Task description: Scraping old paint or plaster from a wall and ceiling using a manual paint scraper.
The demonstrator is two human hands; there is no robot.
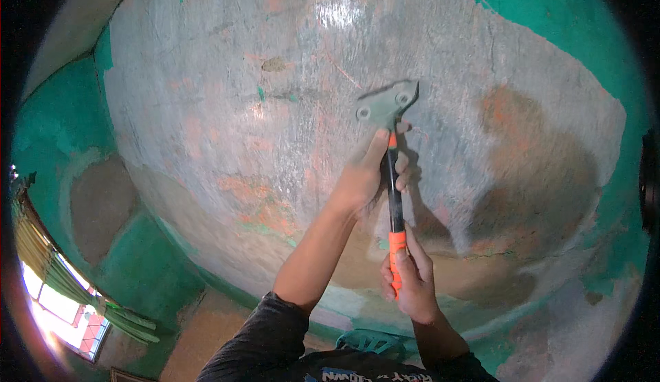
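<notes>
A long-handled scraper (392, 106) with a wide grey head and two round fasteners is held up in front of a wall (216, 88) of patchy grey plaster with orange, brown and green traces. My left hand (363, 176) is closed around the black shaft just below the head, thumb pointing up along it. Lower down, my right hand (411, 279) grips the orange handle. The scraper's top edge lies close to the plaster; whether it touches cannot be told. A shadow falls on the wall to the right of my left hand.
Green paint (536, 0) borders the bare plaster at the upper right. At the lower left is a bright window (56, 299) with a green curtain (77, 279). A green plastic chair (371, 342) stands low, just before my body. A dark object (648, 181) is at the right rim.
</notes>
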